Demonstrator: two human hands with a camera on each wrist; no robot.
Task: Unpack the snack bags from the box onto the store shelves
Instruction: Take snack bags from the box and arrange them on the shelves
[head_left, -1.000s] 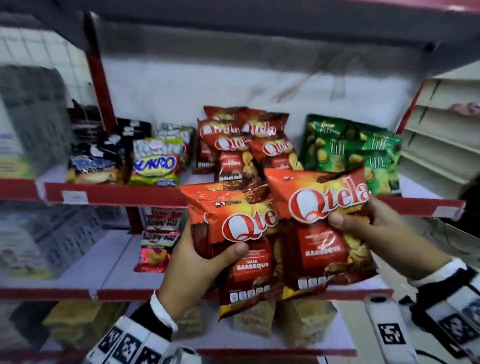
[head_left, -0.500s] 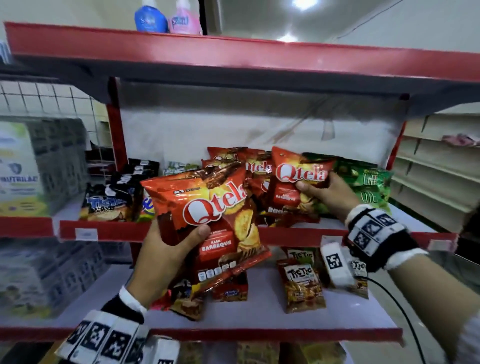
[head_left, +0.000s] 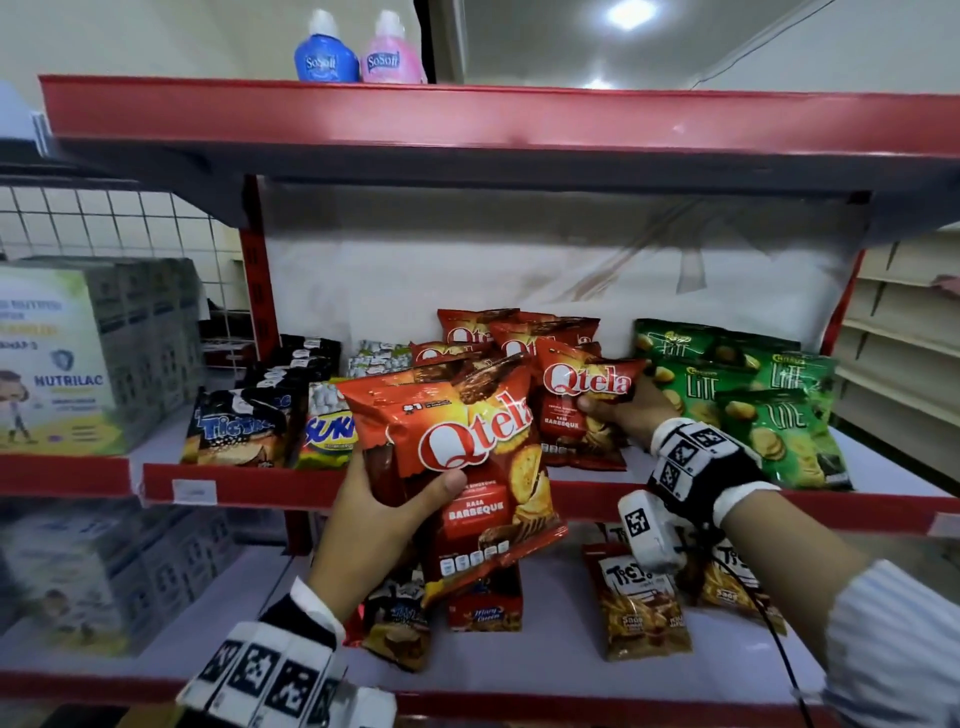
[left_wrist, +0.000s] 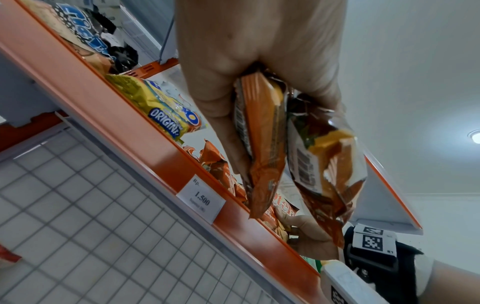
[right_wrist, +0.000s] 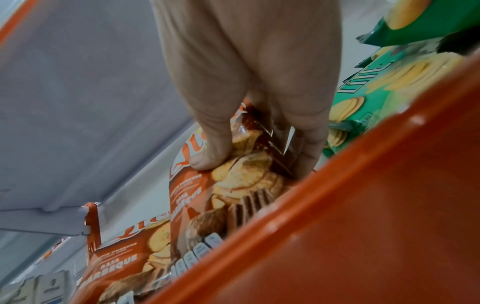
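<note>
My left hand (head_left: 400, 499) grips two red Qtela barbeque bags (head_left: 467, 441) together, in front of the middle shelf's red lip (head_left: 249, 486). The left wrist view shows both bags (left_wrist: 267, 144) edge-on between thumb and fingers (left_wrist: 215, 107). My right hand (head_left: 618, 410) pinches another Qtela bag (head_left: 571, 410), held upright on the middle shelf in front of the standing Qtela row (head_left: 493, 327). In the right wrist view the thumb (right_wrist: 210, 144) presses on this bag's front (right_wrist: 233, 195), just behind the shelf lip (right_wrist: 363, 205).
Green Lite bags (head_left: 769, 395) stand right of the Qtela row; Sukro (head_left: 327, 436) and TicTac bags (head_left: 234, 431) stand left of it. More snack bags (head_left: 639, 603) lie on the lower shelf. Nutrilac boxes (head_left: 67, 364) fill the left bay. Two bottles (head_left: 358, 52) top the rack.
My right hand carried its Qtela bag away from my left hand's bags and onto the middle shelf by the Qtela row. My left hand kept hold of its bags.
</note>
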